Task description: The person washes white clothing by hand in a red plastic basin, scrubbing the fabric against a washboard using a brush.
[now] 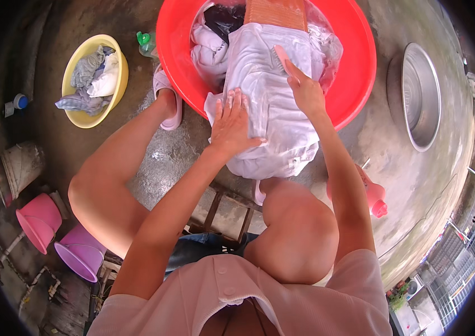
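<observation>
A wet white garment (pixel 262 101) is spread over a brown ridged washboard (pixel 276 12), whose top end shows beyond the cloth. The board leans in a large red plastic basin (pixel 357 67). My left hand (pixel 233 126) lies flat on the garment's left side, fingers spread and wet with suds. In my right hand (pixel 306 92) is a pink scrubbing brush (pixel 281 56), its bristles against the upper right of the cloth. The garment's lower end hangs bunched over the near rim. More soaked laundry (pixel 210 50), white and black, sits in the basin around the board.
A yellow basin (pixel 124 84) with grey and white clothes stands at left, near a green-capped bottle (pixel 147 44). A metal basin (pixel 420 96) rests at right. Close to my right arm is a pink bottle (pixel 374 193). Pink (pixel 42 222) and purple (pixel 82 250) buckets are at lower left.
</observation>
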Demonstrator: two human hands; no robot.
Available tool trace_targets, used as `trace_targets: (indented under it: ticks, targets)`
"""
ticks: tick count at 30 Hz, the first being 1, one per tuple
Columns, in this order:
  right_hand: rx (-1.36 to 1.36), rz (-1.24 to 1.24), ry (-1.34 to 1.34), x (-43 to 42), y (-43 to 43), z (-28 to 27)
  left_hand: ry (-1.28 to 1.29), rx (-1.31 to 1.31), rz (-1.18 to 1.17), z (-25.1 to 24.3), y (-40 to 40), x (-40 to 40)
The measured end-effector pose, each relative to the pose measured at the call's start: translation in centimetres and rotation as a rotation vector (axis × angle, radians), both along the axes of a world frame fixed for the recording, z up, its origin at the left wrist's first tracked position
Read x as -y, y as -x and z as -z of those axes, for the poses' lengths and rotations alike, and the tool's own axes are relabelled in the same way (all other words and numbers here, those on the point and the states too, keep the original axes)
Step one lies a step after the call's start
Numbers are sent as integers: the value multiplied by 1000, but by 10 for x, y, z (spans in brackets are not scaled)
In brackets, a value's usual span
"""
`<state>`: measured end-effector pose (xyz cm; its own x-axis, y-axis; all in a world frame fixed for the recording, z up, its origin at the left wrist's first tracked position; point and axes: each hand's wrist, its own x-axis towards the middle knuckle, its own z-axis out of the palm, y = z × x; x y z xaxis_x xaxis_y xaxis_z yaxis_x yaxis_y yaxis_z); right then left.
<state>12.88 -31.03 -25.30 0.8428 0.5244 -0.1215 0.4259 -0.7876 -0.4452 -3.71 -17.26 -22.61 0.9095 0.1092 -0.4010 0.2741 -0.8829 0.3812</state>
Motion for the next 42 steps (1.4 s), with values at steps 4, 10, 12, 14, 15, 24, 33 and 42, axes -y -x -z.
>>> trace_targets:
  ticks: [4, 10, 12, 14, 15, 24, 33, 42]
  targets:
    - [-103, -157, 117, 31, 61, -49, 85, 214, 58, 11, -1, 7]
    - [91, -167, 346, -51, 3, -7, 94, 249, 134, 14, -1, 22]
    - [65, -160, 302, -61, -4, 1, 22, 239, 135, 12, -1, 19]
    - [-84, -187, 313, -46, 7, -1, 19, 187, 106, 9, -1, 17]
    - [-58, -266, 316, -34, 31, -16, 14, 185, 90, 10, 2, 12]
    - [135, -194, 280, -89, 8, 17, 56, 145, 118, 9, -2, 17]
    - [-78, -179, 357, -26, 59, -39, 3, 198, 104, 11, 7, 12]
    - [-135, -159, 342, -29, 47, -33, -3, 183, 107, 14, 8, 5]
